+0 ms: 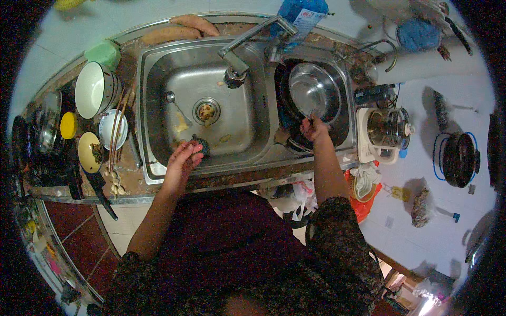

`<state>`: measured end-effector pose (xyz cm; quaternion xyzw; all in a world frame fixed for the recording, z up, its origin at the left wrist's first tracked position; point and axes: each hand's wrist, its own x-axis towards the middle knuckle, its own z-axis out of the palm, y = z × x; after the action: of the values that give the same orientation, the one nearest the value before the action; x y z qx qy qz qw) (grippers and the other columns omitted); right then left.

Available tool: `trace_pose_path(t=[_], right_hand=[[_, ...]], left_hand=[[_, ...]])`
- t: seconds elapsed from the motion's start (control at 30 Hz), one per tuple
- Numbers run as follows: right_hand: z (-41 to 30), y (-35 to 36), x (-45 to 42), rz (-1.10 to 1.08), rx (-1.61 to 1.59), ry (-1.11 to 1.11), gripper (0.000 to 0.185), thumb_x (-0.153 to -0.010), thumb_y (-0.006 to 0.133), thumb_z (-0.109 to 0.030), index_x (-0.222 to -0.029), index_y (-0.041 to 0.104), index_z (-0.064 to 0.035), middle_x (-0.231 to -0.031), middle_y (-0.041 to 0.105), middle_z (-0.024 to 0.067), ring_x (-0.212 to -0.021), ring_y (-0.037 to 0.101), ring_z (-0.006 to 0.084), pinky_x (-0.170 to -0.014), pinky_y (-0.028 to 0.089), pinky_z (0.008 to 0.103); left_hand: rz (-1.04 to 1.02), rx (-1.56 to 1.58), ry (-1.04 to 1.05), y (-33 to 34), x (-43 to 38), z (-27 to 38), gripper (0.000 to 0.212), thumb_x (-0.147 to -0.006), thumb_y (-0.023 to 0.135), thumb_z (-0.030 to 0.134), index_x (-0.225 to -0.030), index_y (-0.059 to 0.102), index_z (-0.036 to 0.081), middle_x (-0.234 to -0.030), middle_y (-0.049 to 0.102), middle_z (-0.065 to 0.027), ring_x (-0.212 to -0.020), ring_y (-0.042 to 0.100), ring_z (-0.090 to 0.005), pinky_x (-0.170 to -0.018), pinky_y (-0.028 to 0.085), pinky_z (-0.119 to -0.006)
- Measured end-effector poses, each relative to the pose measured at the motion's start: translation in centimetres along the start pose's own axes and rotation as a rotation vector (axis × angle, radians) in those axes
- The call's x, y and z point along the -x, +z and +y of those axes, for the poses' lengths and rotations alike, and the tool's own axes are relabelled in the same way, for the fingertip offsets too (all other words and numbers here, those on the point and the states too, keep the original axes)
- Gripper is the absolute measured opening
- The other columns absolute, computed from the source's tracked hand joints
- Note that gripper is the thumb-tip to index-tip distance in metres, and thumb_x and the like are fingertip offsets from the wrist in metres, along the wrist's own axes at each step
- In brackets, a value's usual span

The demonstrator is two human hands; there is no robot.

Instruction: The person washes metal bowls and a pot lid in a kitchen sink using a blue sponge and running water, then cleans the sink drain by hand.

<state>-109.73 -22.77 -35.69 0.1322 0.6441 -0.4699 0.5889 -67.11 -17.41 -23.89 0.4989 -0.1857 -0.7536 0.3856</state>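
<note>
My left hand point(184, 157) hangs over the near side of the large steel sink basin point(245, 130), palm turned up and fingers loosely curled, with nothing seen in it. Just past its fingertips is a dark scouring pad point(202, 145). My right hand point(315, 128) is at the near rim of a shiny metal bowl point(310, 89) in the smaller sink basin, its fingers on the rim. Dark pans lie around and under that bowl. Food scraps fill the drain strainer point(206, 111), and a metal spoon point(180, 106) lies to its left.
The faucet point(236, 65) reaches over the large basin. Left on the counter are stacked enamel bowls point(90, 90), a patterned bowl point(108, 128), chopsticks point(118, 132), a yellow dish point(89, 152) and a black-handled knife point(103, 197). Sweet potatoes point(172, 34) lie behind. A glass pot point(389, 128) stands right.
</note>
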Motion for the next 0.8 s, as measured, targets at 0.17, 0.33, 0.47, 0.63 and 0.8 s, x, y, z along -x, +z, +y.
trace_pose_path(t=[0.17,0.33,0.47,0.63,0.8], right_hand=[[0.2,0.6,1.3,0.046,-0.077,0.041,0.021,-0.083,0.049,-0.034,-0.086,0.046,-0.0134,-0.058,0.053,0.0023,-0.04,0.046,0.0161,-0.054,0.044,0.0357],[0.3,1.5,2.1,-0.021,0.015,0.07,0.018,-0.084,0.048,-0.029,-0.081,0.046,-0.0113,-0.058,0.052,0.0012,-0.042,0.047,0.0151,-0.057,0.044,0.0354],[0.8,0.3,0.1,0.009,-0.167,-0.028,0.013,-0.082,0.046,-0.019,-0.074,0.047,-0.0083,-0.057,0.051,0.0021,-0.048,0.049,0.0154,-0.058,0.044,0.0346],[4.3,2.3,9.2,-0.053,-0.113,-0.245,0.012,-0.078,0.05,-0.018,-0.078,0.046,-0.0061,-0.063,0.048,0.0046,-0.052,0.046,0.0148,-0.057,0.042,0.0298],[7.3,-1.7,15.0,-0.079,0.25,-0.265,0.019,-0.076,0.053,-0.019,-0.084,0.051,-0.0025,-0.073,0.054,0.0068,-0.056,0.049,0.0165,-0.047,0.042,0.0288]], left_hand=[[0.032,-0.055,-0.019,0.5,-0.2,0.1,0.031,-0.081,0.052,0.028,-0.104,0.049,0.007,-0.098,0.056,-0.0044,-0.088,0.053,-0.0147,-0.08,0.039,-0.028],[0.037,-0.075,-0.046,0.5,-0.7,0.1,0.031,-0.081,0.052,0.028,-0.103,0.05,0.006,-0.099,0.056,-0.0052,-0.09,0.053,-0.0153,-0.082,0.038,-0.028],[0.038,-0.091,-0.028,0.9,-1.0,0.2,0.03,-0.08,0.054,0.025,-0.103,0.05,0.005,-0.098,0.055,-0.0053,-0.088,0.053,-0.0156,-0.079,0.04,-0.028],[-0.032,-0.428,0.08,0.4,-2.5,-1.4,0.036,-0.08,0.055,0.024,-0.107,0.046,0.001,-0.099,0.054,-0.006,-0.086,0.052,-0.0143,-0.075,0.042,-0.025],[-0.176,-0.645,0.074,4.9,-1.8,-1.0,0.055,-0.078,0.057,0.038,-0.113,0.041,-0.002,-0.101,0.052,-0.008,-0.084,0.053,-0.0178,-0.078,0.041,-0.029]])
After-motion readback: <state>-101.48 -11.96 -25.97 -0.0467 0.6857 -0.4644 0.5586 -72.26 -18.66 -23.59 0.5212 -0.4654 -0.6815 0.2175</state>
